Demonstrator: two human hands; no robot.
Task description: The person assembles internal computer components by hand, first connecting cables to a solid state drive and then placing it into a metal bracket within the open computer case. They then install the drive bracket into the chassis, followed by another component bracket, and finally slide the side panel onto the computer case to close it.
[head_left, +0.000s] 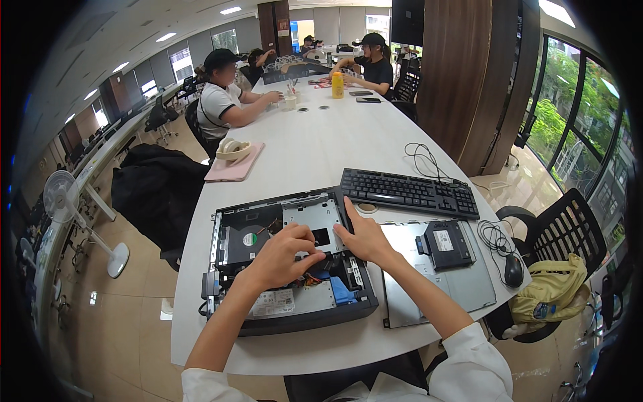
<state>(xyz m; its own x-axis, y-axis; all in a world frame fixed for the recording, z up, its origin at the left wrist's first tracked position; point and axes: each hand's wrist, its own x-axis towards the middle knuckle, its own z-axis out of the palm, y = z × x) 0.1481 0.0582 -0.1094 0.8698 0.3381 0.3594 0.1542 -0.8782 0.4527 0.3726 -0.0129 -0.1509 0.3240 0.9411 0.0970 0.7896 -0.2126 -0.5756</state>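
Both hands (321,248) inside rim-parallel open computer case (288,264).

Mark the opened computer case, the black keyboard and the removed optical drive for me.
opened computer case (295,320): head view, on its front edge.
black keyboard (408,191): head view, middle of the keys.
optical drive (445,242): head view, on its top face, lying on the detached side panel (469,285).

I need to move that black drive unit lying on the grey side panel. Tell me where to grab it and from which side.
Grip the optical drive by its two long side edges, coming from above. It lies flat on the removed cover panel, so only the top and thin sides are open. The side nearer the mouse cable looks free; the right hand sits on the other side, by the open computer case.
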